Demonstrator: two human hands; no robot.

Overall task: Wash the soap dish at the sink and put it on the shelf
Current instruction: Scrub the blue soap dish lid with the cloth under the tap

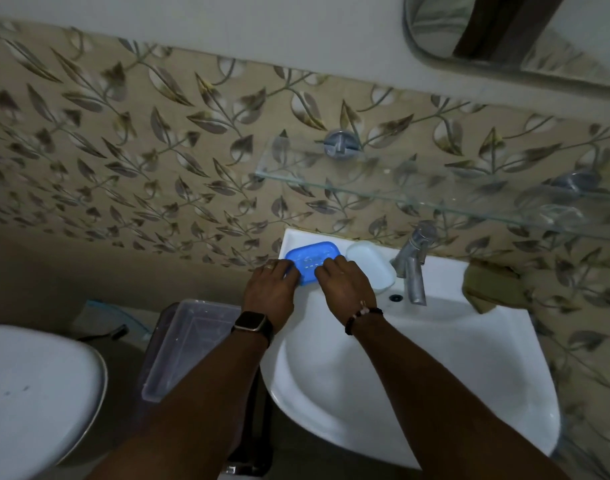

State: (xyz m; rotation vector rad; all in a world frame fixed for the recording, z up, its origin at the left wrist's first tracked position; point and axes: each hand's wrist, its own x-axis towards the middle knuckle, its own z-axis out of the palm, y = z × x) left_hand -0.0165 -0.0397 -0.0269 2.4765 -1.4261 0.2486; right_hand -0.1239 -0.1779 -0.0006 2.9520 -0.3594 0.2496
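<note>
From the head view, our two forearms come nearest, reaching up from the bottom edge toward the back of the sink [331,393]. Our left hand [269,289], with a watch [251,322] on its wrist, curls its fingers over the left end of the blue soap dish [312,259]. Our right hand [345,285], with a bead bracelet [360,315] at the wrist, lays its fingers on the dish's near right edge. Both hands touch the dish; we cannot tell whether it is lifted or resting.

The soap dish sits on the sink's back left ledge, open side up, slots showing in its floor. Its long axis runs left to right, roughly along the tiled wall, the right end tilted slightly farther back. Just beside its right end lies a white tray [371,268]; we cannot tell if they touch. The tap [412,268] stands right of that, and a folded cloth [487,287] lies on the right ledge.

The wall is close behind the dish, and the sink's left edge just beyond our left fingers. The basin toward us is open. The glass shelf [400,174] hangs above the tap, with something clear near its right end. A clear plastic box [189,344] stands left of the sink.
</note>
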